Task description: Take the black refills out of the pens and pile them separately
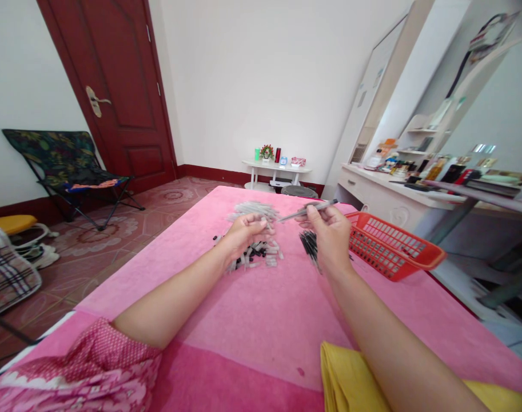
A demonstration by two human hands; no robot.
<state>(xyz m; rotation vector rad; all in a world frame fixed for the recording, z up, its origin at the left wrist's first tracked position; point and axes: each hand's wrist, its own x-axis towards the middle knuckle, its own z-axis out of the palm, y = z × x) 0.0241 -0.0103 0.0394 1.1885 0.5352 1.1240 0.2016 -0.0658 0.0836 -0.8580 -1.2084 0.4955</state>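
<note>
My right hand (329,232) pinches a slim grey pen (307,210), lifted above the pink cloth with its tip pointing left. My left hand (244,230) is curled, fingers closed, just left of that tip, over a heap of small black and grey pen parts (261,253); what it grips is too small to make out. A pile of pale grey pen barrels (252,209) lies just beyond my left hand. A bundle of thin black refills (310,245) rests on the cloth under my right hand.
The pink cloth (252,320) covers the work surface. A red-orange plastic basket (389,246) lies at the right. A dresser with bottles (410,183) stands further right, a folding chair (67,171) and dark red door (119,86) at left, a small white table (278,167) behind.
</note>
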